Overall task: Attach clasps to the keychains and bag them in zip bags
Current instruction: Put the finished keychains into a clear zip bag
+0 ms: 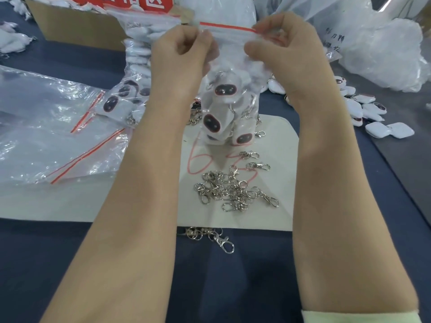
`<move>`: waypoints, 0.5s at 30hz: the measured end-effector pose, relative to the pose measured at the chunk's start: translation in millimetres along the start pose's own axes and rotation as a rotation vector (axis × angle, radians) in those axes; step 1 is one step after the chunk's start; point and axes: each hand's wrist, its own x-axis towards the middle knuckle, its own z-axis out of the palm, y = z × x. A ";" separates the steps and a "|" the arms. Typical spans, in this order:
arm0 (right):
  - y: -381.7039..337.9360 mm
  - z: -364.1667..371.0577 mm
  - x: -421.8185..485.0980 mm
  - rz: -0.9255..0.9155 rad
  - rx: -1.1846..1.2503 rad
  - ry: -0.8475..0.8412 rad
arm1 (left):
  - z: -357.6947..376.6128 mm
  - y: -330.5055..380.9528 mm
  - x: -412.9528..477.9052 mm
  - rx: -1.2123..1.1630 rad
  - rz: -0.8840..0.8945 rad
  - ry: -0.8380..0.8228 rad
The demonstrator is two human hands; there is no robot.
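With left hand (186,51) and right hand (283,48), pinching zip bag (229,34) top.
Hangs vertical, seal up, holding white keychains (211,123).

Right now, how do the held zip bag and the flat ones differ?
The held zip bag hangs upright, pinched by left hand and right hand, holding keychains. The flat zip bags lie spread out, seemingly empty. Both are clear with red strips.
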 end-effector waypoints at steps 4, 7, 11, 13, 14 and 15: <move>-10.8 -0.1 1.9 -0.088 -0.286 0.019 | 6.6 3.9 -2.8 0.028 0.074 -0.083; -14.7 3.5 1.7 -0.124 -0.321 -0.042 | 10.0 3.5 -3.4 0.107 0.124 -0.111; -12.1 6.5 3.3 -0.124 -0.261 -0.077 | 10.8 3.2 -4.4 0.076 0.110 -0.082; -10.6 8.1 4.2 -0.130 -0.257 -0.073 | 10.0 3.0 -3.3 0.103 0.116 -0.073; -10.2 8.8 4.5 -0.135 -0.254 -0.073 | 9.9 2.9 -3.0 0.123 0.121 -0.070; -10.0 9.7 4.5 -0.143 -0.247 -0.073 | 9.5 2.7 -2.8 0.137 0.125 -0.066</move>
